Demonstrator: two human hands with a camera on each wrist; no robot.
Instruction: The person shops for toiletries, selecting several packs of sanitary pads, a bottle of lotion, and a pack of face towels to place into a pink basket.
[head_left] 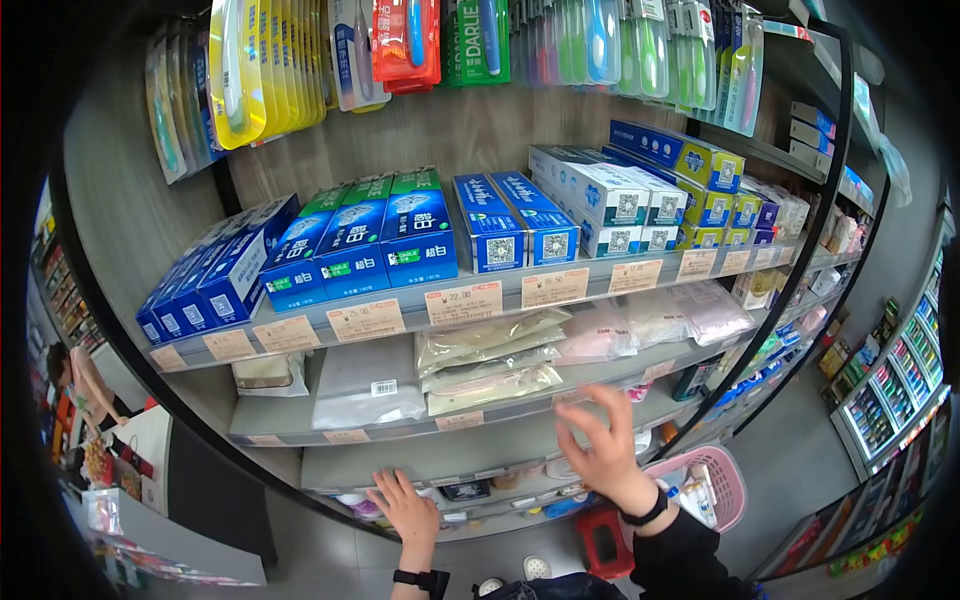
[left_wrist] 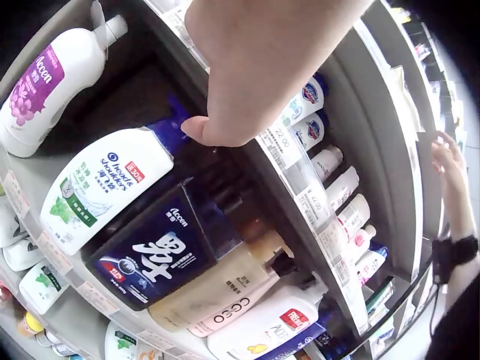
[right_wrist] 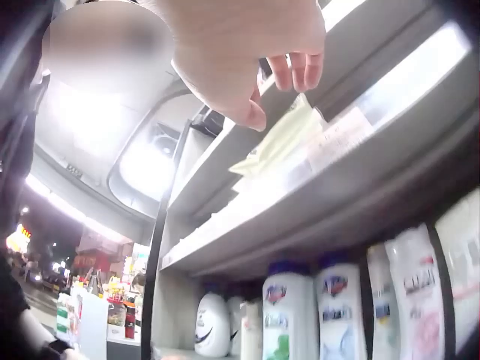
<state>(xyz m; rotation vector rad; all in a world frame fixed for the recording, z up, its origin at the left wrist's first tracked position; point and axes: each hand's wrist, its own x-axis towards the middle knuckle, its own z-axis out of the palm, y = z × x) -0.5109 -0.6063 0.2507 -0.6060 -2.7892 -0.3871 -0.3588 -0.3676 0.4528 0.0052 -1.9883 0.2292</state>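
My left hand [head_left: 405, 510] reaches to the front edge of the lower shelf [head_left: 340, 466], its fingers spread and fairly straight. In the left wrist view its thumb overlaps the blue cap of a white Head & Shoulders shampoo bottle [left_wrist: 112, 184]. A dark blue Accen bottle [left_wrist: 157, 251] stands beside that one. Raised in front of the shelves, my right hand [head_left: 605, 450] has loosely bent fingers with nothing between them. Nearest to it are pale yellow plastic-wrapped packs [head_left: 490, 370] and pink ones [head_left: 595, 335] on the middle shelf.
Toothpaste boxes [head_left: 420, 235] line the upper shelf above price tags [head_left: 465, 303]. Toothbrush packs [head_left: 270, 70] hang over them. On the floor at right stand a pink basket [head_left: 728, 480] with items inside and a red stool [head_left: 600, 540]. Another person [head_left: 85, 385] is at far left.
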